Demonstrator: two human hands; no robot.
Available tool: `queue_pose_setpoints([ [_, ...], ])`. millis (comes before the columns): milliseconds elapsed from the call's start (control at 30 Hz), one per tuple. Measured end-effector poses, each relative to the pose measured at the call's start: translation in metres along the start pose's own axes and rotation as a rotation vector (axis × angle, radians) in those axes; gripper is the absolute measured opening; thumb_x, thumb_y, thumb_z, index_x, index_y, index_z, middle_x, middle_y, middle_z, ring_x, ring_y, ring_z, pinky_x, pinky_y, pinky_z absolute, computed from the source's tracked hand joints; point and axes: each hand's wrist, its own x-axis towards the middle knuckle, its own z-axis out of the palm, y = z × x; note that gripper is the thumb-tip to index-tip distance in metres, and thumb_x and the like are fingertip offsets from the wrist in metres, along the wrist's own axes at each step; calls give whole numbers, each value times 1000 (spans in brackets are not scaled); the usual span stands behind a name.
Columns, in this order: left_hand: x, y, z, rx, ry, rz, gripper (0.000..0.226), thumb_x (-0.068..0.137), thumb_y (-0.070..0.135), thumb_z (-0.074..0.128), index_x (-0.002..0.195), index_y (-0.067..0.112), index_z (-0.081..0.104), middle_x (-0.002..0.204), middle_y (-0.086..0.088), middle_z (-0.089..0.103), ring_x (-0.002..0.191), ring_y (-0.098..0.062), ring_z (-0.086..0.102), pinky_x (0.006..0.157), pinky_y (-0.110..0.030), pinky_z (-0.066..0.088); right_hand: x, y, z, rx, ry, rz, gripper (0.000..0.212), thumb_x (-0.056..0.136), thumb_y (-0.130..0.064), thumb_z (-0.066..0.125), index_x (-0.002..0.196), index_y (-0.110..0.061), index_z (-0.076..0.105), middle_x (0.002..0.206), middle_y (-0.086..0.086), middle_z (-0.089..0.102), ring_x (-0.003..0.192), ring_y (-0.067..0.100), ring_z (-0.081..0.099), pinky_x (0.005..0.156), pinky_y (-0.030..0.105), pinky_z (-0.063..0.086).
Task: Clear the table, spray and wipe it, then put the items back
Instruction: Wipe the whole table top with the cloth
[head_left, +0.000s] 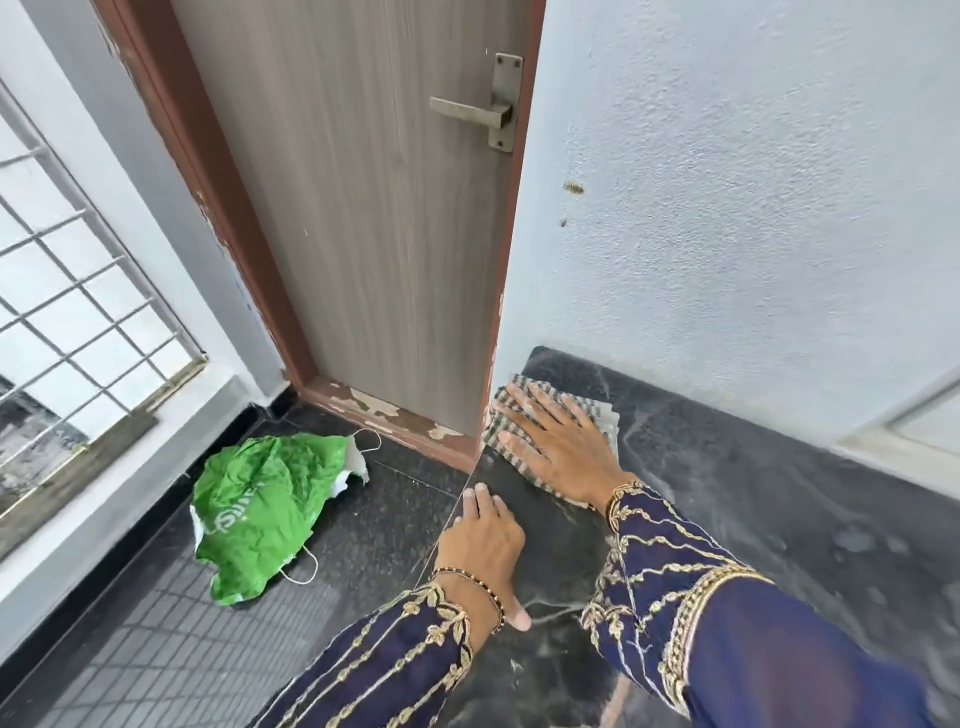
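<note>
Head view, right hand (558, 447) flat on cloth (506, 428) (partly hidden), left hand (485, 540) open on table (753, 519).

Right hand (558, 447): lower centre of the frame, palm down, fingers extended and spread, pointing toward the upper left. Left hand (485, 545): below and left of it, palm down, fingers together, thumb extended toward the lower right. Both forearms enter from the bottom edge, sleeved.
</note>
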Motion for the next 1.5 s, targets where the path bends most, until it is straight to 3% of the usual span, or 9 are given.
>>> queue_pose_setpoints([
  [233, 14, 6, 5, 15, -86, -18, 132, 63, 47, 82, 144, -11, -4, 154, -32, -3, 145, -42, 0, 116, -44, 28, 46, 42, -12, 27, 2, -3, 87, 80, -79, -25, 157, -45, -4, 167, -19, -13, 156, 8, -8, 127, 42, -10],
  [367, 17, 5, 3, 28, -83, -17, 133, 62, 48, 83, 144, -12, -4, 153, -34, -2, 145, -42, 2, 114, -44, 30, 56, 46, -14, 20, 25, 38, 78, 92, -70, -8, 162, -38, 10, 169, -18, -8, 158, 9, -3, 128, 42, -5],
  [500, 10, 7, 3, 14, -80, -35, 133, 62, 49, 82, 144, -11, -4, 153, -32, -3, 145, -41, 1, 115, -42, 28, 46, 47, -11, 40, 5, 64, 64, 103, -63, 6, 162, -38, 5, 169, -16, -11, 157, 9, -7, 124, 41, -12],
  [833, 7, 11, 1, -48, -81, -86, 133, 61, 49, 82, 145, -9, -3, 154, -29, -3, 146, -37, 0, 116, -35, 27, -52, 125, -13, 36, -39, 216, 62, 100, -68, 4, 156, -45, -9, 165, -19, -20, 156, 7, -13, 127, 40, -12],
  [1100, 2, 12, 0, -16, -17, -83, 120, 54, 51, 86, 138, -6, 22, 143, -22, 25, 135, -35, 27, 105, -35, 36, -75, 70, -3, 50, -18, 164, 70, 97, -77, 9, 160, -48, 8, 168, -20, -13, 157, 9, -9, 128, 45, -6],
  [1233, -19, 7, 7, -167, 124, -62, 117, 56, 46, 86, 147, 10, 22, 151, -11, 27, 139, -27, 30, 106, -38, 35, -114, 14, 5, 50, 9, 62, 71, 93, -73, 1, 159, -49, 10, 170, -18, -2, 159, 12, -1, 128, 44, -2],
  [1333, -51, 7, 34, -357, 357, -114, 84, 75, 46, 73, 143, 15, 34, 149, -5, 38, 134, -23, 41, 103, -39, 39, -149, -28, 13, 65, 31, -4, 71, 94, -73, -2, 158, -49, 17, 170, -15, 9, 159, 14, 8, 128, 46, 4],
  [1400, -78, 13, 59, -493, 500, -132, 51, 90, 30, 60, 135, 11, 45, 140, -8, 48, 127, -25, 48, 102, -37, 40, -173, -55, 19, 74, 55, -59, 75, 94, -73, -8, 157, -46, 24, 169, -13, 17, 158, 17, 16, 127, 49, 10],
  [1500, -119, 23, 84, -553, 584, -156, 33, 91, 9, 48, 124, 9, 51, 129, -8, 55, 116, -28, 54, 95, -40, 45, -207, -93, 32, 60, -4, -112, 65, 101, -70, 5, 157, -45, 26, 170, -13, 12, 158, 17, 10, 127, 51, 5],
])
